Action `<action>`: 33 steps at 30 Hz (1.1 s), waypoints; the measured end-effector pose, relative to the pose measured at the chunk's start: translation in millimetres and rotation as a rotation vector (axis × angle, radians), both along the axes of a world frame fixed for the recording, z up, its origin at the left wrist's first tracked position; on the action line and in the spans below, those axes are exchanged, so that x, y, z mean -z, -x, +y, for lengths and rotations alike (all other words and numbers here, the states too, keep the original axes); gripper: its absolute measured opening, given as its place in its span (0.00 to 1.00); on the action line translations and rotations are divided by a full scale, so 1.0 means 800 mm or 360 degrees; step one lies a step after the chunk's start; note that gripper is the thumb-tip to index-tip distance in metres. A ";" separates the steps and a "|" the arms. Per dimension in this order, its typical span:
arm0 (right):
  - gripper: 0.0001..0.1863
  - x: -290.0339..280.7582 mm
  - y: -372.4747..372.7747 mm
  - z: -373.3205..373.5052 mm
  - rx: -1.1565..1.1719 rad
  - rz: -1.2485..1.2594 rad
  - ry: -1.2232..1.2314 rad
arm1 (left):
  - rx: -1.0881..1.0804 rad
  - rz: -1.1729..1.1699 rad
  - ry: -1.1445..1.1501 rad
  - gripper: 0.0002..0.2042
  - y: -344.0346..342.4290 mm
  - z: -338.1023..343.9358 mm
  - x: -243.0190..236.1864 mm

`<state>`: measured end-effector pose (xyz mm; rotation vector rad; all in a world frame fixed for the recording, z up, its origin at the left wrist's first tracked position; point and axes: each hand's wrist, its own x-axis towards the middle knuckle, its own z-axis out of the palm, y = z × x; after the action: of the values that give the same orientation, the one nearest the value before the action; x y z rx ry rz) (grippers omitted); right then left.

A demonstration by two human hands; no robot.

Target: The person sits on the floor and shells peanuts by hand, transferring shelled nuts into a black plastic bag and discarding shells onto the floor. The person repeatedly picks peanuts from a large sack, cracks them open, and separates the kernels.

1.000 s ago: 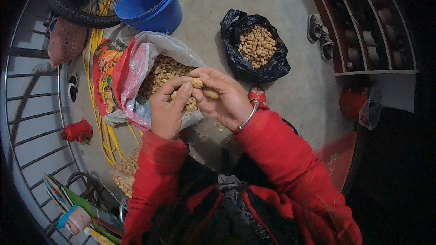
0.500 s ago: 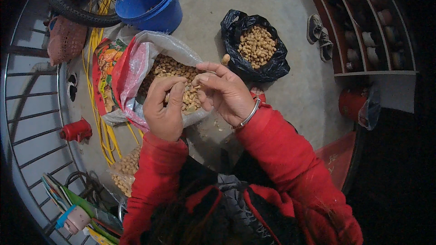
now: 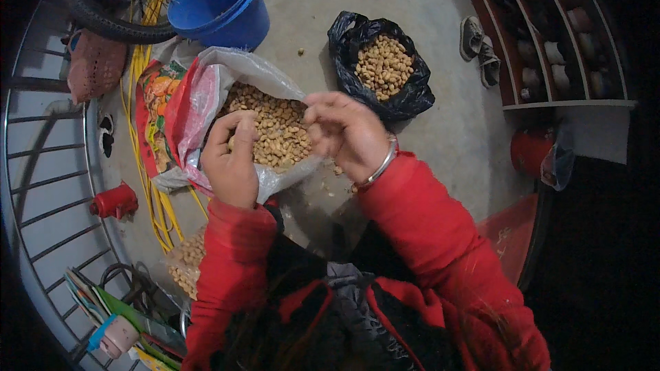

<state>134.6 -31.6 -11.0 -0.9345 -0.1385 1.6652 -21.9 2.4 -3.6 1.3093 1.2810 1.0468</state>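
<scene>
Over an open woven sack (image 3: pixel 196 89) full of unshelled peanuts (image 3: pixel 278 124), both my hands are raised, a little apart. My left hand (image 3: pixel 230 165) is closed, thumb against the fingers, with a pale peanut (image 3: pixel 232 143) partly visible in its grip. At the sack's right edge, my right hand (image 3: pixel 350 134) has its fingers curled inward and slightly blurred; what they hold, if anything, is hidden. Beyond it on the floor stands a black plastic bag (image 3: pixel 419 99) with its mouth open, holding more peanuts (image 3: pixel 385 67).
A blue bucket (image 3: pixel 258 24) stands behind the sack, near a bicycle wheel (image 3: pixel 103 24). Yellow cable (image 3: pixel 155 199) runs along the left. A clear bag of peanuts (image 3: pixel 185 261) sits by my left forearm. Shoes (image 3: pixel 472 38) lie beside a shoe rack (image 3: pixel 567 104) at right.
My hands have drawn apart, uncovering more of the sack's peanuts. The peanut in the air by my right hand is gone from there; one now shows on the floor beyond the sack.
</scene>
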 end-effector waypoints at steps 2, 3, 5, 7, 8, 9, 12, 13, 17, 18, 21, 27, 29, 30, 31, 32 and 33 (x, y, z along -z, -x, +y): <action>0.09 -0.010 -0.018 0.003 0.0205 -0.0116 0.0032 | 0.0217 0.0180 -0.0016 0.08 0.001 0.000 0.006; 0.09 -0.009 -0.024 0.003 0.0235 -0.0093 0.0032 | 0.0396 0.0309 -0.0057 0.09 0.001 -0.001 0.008; 0.09 -0.003 -0.032 0.002 0.0302 -0.0053 0.0033 | 0.0604 0.0514 -0.0070 0.12 -0.001 -0.004 0.009; 0.09 -0.002 -0.031 0.001 0.0279 -0.0046 0.0037 | 0.0658 0.0668 -0.0014 0.16 -0.007 -0.009 0.007; 0.09 -0.001 -0.029 0.001 0.0265 -0.0044 0.0036 | 0.0613 0.0201 0.0447 0.18 -0.010 -0.008 0.005; 0.09 -0.001 -0.026 0.000 0.0251 -0.0041 0.0036 | 0.0562 -0.0107 0.0559 0.17 -0.009 -0.006 0.003; 0.11 0.004 -0.018 -0.004 0.0153 -0.0062 0.0008 | 0.0440 -0.0833 0.0712 0.15 -0.009 -0.001 -0.005; 0.11 0.004 -0.014 -0.005 0.0084 -0.0040 0.0045 | 0.0408 -0.0810 0.0647 0.15 -0.011 -0.002 -0.003; 0.15 0.007 0.002 -0.012 -0.0204 0.0168 0.0099 | 0.0383 -0.0536 0.0242 0.15 -0.018 -0.008 -0.005; 0.16 0.007 0.008 -0.010 -0.0219 0.0305 0.0108 | 0.0406 -0.0412 0.0117 0.15 -0.022 -0.011 -0.006; 0.20 0.009 0.013 -0.006 -0.0176 0.0485 0.0064 | 0.0589 -0.0233 -0.0146 0.16 -0.039 -0.022 0.003; 0.12 0.041 -0.053 0.012 0.0083 0.0110 -0.0021 | 0.0217 0.0002 -0.0114 0.11 -0.036 0.006 0.023; 0.07 0.045 -0.089 0.022 0.0318 0.0002 0.0085 | 0.0178 0.0048 0.0081 0.10 -0.028 0.024 0.042; 0.07 0.056 -0.111 0.026 0.0409 -0.0004 0.0110 | 0.0172 0.0068 0.0104 0.09 -0.026 0.033 0.061; 0.07 0.070 -0.132 0.031 0.0498 -0.0010 0.0135 | 0.0198 0.0134 0.0131 0.09 -0.027 0.038 0.069; 0.09 0.078 -0.151 0.034 0.0589 0.0028 0.0183 | 0.0239 0.0201 0.0165 0.08 -0.029 0.044 0.076; 0.12 0.090 -0.166 0.037 0.0667 0.0077 0.0225 | 0.0266 0.0280 0.0192 0.08 -0.029 0.049 0.085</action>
<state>267.6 -2.2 -82.7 -0.9530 0.1996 1.3181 1.6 41.5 -71.3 1.4129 1.3180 0.7401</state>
